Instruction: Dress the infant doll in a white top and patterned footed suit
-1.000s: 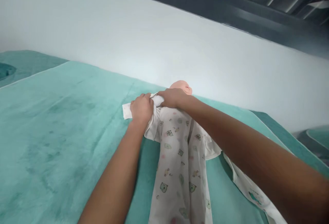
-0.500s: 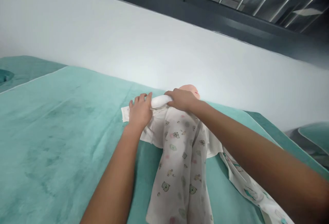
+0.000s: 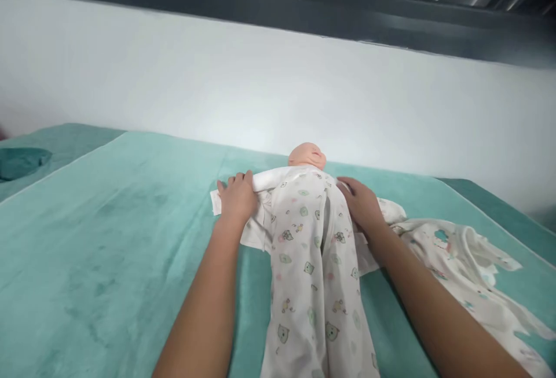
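Observation:
A baby doll (image 3: pixel 306 154) lies on its back, its head near the wall. A white romper with a bear print (image 3: pixel 310 262) covers its front, legs stretching toward me. Beneath it a plain white shirt (image 3: pixel 256 230) shows at both sides. At the doll's shoulder on the left, my left hand (image 3: pixel 238 197) is closed around the sleeve, whose cuff sticks out past my fingers. My right hand (image 3: pixel 361 203) is at the opposite shoulder, fingers bent over the romper's edge; the thumb's hold is partly hidden.
A second white printed baby garment (image 3: pixel 460 268) lies crumpled on the right. Teal cloth (image 3: pixel 121 239) covers the surface. A white wall (image 3: pixel 174 83) rises behind the doll, below a dark window frame (image 3: pixel 243 2). Darker teal cloth (image 3: pixel 26 161) is bunched at far left.
My right hand has moved from the doll's left-side shoulder across to its right side, uncovering the head and the romper's top. My left hand stays at the sleeve. The view has levelled.

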The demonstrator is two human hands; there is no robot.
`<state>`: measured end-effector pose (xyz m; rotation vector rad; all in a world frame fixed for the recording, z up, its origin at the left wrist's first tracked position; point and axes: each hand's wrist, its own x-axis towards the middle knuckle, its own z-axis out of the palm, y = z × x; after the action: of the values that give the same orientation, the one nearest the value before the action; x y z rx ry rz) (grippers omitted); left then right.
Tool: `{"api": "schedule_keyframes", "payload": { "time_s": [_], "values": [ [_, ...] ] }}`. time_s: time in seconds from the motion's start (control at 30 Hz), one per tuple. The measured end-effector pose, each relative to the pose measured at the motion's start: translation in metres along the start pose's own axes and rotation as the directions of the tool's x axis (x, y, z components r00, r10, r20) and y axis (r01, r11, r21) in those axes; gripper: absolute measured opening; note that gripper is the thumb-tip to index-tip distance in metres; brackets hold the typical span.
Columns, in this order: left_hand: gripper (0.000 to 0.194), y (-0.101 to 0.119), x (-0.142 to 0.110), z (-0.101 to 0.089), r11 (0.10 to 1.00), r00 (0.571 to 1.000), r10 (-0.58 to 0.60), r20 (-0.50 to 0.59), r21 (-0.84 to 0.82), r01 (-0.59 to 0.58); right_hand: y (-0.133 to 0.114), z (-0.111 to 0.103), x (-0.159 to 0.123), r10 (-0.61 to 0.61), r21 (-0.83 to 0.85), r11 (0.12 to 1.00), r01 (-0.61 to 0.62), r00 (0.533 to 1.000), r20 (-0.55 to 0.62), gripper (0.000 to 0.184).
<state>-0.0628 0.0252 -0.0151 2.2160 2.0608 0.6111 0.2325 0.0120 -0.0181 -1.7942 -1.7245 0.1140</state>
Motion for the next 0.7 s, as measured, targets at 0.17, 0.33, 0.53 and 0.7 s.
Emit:
{"api": "schedule_keyframes", "payload": {
  "time_s": [0.17, 0.33, 0.53, 0.7],
  "values": [
    [0.048, 0.047, -0.018, -0.027, 0.910, 0.975, 0.167, -0.145, -0.357, -0.209, 0.037, 0.012, -0.015, -0.048, -0.211, 0.977, 0.038, 0.998, -0.042, 0.044],
    [0.034, 0.131, -0.013, -0.032, 0.845, 0.884, 0.468, 0.014, -0.300, -0.443, 0.037, 0.009, -0.006, 0.026, -0.091, 0.995, -0.033, 0.997, -0.076, 0.044],
    [0.023, 0.212, 0.032, 0.007, 0.767, 0.718, 0.468, 0.515, 0.166, -0.619, 0.051, 0.006, -0.002, 0.162, 0.044, 0.986, -0.158, 0.980, -0.119, 0.044],
    [0.024, 0.225, 0.044, 0.024, 0.758, 0.714, 0.423, 0.558, 0.213, -0.616, 0.054, -0.001, -0.001, 0.191, 0.105, 0.978, -0.180, 0.976, -0.102, 0.041]
  ]
}}
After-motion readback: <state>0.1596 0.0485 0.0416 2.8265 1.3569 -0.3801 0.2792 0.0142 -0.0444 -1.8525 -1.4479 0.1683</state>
